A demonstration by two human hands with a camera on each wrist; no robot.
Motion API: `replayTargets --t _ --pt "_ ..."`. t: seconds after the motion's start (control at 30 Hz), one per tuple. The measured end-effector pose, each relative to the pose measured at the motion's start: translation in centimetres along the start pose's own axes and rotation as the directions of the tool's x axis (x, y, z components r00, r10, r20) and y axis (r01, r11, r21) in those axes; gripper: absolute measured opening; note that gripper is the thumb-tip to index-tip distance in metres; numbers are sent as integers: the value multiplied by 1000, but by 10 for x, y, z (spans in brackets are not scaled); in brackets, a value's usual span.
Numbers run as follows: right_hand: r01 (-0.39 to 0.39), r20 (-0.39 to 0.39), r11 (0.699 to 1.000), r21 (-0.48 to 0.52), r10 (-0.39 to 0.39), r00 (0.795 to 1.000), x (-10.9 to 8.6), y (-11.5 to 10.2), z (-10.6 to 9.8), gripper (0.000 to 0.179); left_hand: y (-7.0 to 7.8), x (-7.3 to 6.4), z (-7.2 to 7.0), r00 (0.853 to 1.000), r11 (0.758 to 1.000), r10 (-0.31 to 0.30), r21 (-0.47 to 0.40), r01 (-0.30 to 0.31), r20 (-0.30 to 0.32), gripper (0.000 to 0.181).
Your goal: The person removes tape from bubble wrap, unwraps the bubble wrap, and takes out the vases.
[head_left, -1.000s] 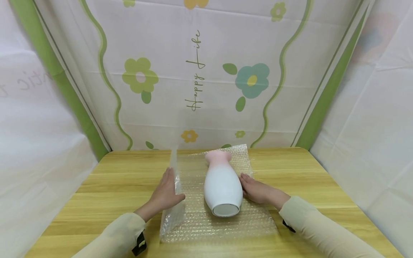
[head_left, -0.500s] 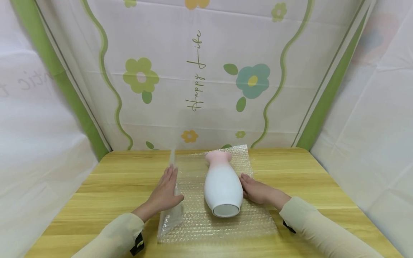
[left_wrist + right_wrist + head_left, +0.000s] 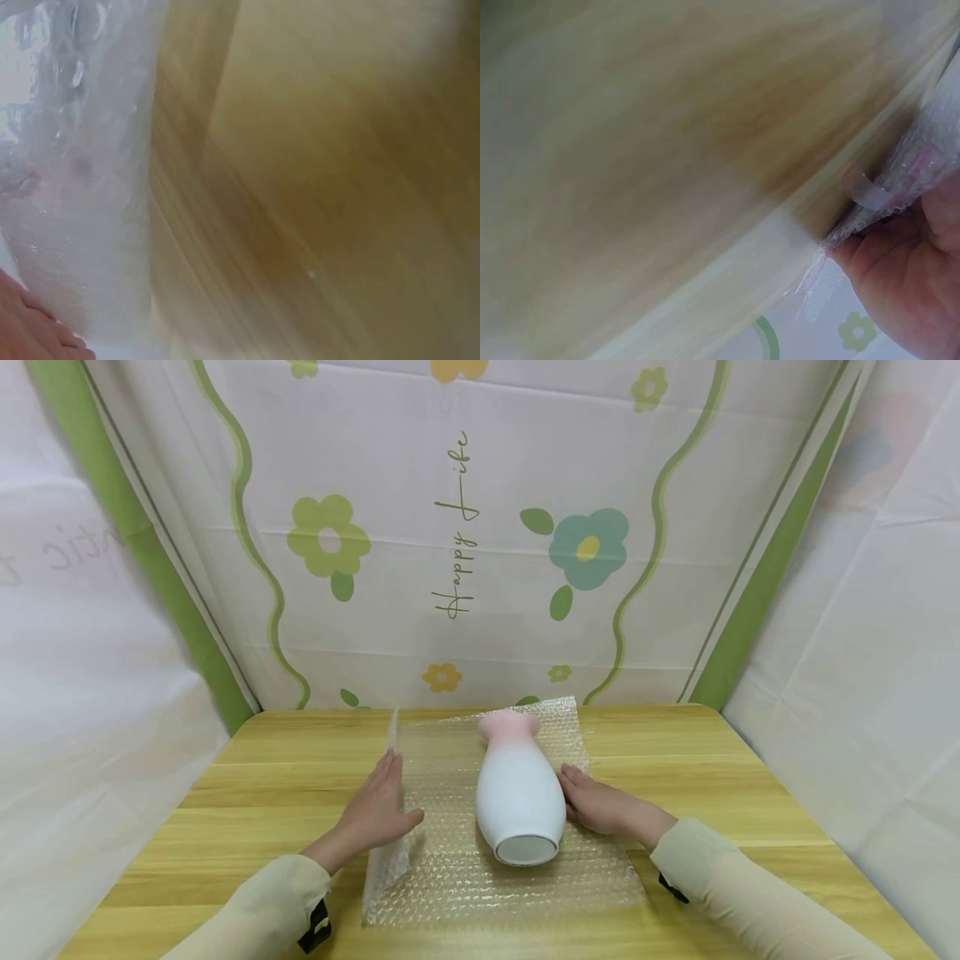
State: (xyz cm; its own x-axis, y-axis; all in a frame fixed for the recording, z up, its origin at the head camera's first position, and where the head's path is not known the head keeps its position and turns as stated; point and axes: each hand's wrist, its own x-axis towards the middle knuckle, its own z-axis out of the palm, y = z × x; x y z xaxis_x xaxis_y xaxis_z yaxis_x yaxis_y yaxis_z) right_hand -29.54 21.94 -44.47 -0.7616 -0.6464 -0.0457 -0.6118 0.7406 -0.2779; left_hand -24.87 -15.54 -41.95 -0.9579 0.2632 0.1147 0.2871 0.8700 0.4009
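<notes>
A vase (image 3: 521, 789), white with a pink neck, lies on its side on a sheet of bubble wrap (image 3: 480, 893). Its round base faces me and its neck points to the back of the table. My left hand (image 3: 375, 806) rests against the raised left flap of the wrap, fingers straight and thumb apart. That flap (image 3: 75, 165) fills the left of the left wrist view. At the vase's right side, my right hand (image 3: 596, 797) lies with its fingers extended against it. The right wrist view has this hand (image 3: 915, 277) by the wrap's edge (image 3: 900, 180); some fingertips are hidden.
The wooden table (image 3: 247, 810) ends at a hanging cloth (image 3: 390, 568) printed with flowers. Pale cloth walls stand on the left (image 3: 90, 710) and right (image 3: 862, 710).
My left hand has shifted slightly left, and the wrap's left flap leans further outward with it. The vase and my right hand have stayed in place.
</notes>
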Motion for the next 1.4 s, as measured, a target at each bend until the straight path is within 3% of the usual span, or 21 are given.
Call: replayTargets --t 0.93,1.4 --pt "2 0 1000 -1 -2 1000 0 1 0 54 -17 -5 -23 985 992 -129 14 128 115 97" --pt "-8 22 1000 -6 8 1000 0 0 -2 54 -34 -11 -28 984 992 -128 40 124 125 111"
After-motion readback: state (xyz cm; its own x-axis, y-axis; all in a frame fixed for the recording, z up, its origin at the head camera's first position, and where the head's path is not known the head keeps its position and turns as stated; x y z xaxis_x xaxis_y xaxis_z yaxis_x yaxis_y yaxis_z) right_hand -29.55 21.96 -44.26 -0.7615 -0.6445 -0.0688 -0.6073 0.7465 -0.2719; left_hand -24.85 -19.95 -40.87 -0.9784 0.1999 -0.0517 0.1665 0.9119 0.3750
